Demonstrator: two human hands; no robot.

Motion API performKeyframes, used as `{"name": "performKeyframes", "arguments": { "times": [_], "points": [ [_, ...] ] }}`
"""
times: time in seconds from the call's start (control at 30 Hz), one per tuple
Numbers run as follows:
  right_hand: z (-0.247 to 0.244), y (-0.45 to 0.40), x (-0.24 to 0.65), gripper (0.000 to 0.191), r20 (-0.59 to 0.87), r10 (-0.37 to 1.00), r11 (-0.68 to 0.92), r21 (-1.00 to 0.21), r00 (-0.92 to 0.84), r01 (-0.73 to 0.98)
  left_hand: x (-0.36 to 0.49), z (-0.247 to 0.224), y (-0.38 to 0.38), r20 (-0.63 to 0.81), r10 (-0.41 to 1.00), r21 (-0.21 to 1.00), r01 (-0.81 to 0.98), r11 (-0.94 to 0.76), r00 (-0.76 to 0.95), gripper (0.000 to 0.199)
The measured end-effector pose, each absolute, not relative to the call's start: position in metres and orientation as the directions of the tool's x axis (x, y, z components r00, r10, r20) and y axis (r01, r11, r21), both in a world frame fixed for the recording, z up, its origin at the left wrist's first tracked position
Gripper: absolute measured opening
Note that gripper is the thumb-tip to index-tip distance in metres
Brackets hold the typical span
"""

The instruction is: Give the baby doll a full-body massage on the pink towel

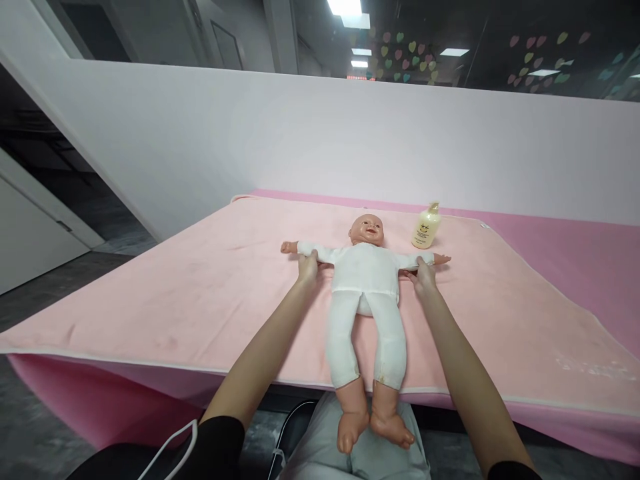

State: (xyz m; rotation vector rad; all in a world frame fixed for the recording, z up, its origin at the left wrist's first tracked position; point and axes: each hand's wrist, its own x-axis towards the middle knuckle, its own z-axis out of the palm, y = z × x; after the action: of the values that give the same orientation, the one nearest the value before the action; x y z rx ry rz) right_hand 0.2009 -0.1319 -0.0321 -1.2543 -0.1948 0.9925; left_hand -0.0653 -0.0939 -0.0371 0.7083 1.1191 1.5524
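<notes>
Between left grip [308, 268] and right grip [425, 275]: tan plastic baby doll [367, 270], white cloth body, face up | both pinching its sleeves [325, 254] | risk: feet [353, 415] overhang near edge of pink-draped table [175, 293], so tugging could drop it; a swung doll arm could topple the pale-yellow plastic pump bottle [426, 230] just beyond right grip.

Doll [366, 270]: head, hands and feet of smooth tan plastic, faint sheen on scalp; torso and limbs white matt cloth (stained near the ankles). Blanket [200, 287]: pale pink, soft-looking matt cloth, lightly creased. Pump bottle [425, 229]: pale yellow plastic, smooth. Wall [320, 140]: smooth, painted-looking, low sheen. Window [480, 47]: dark, glossy, reflective. Trousers [320, 443]: matt grey cloth.
</notes>
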Motion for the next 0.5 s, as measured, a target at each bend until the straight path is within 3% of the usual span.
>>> {"name": "performKeyframes", "arguments": {
  "times": [0.1, 0.5],
  "points": [
    [-0.0349, -0.1303, 0.2022, 0.012, -0.382, 0.731, -0.018, -0.839, 0.566, -0.543, -0.0667, -0.0371, -0.0912, -0.157, 0.944, 0.916, -0.401, 0.029, -0.292, 0.006],
    [-0.0339, -0.1302, 0.206, 0.005, -0.415, 0.758, -0.043, -0.801, 0.503, -0.597, -0.0674, -0.0316, -0.0949, -0.139, 0.951, 0.941, -0.337, 0.039, -0.277, 0.007]
  ]
}}
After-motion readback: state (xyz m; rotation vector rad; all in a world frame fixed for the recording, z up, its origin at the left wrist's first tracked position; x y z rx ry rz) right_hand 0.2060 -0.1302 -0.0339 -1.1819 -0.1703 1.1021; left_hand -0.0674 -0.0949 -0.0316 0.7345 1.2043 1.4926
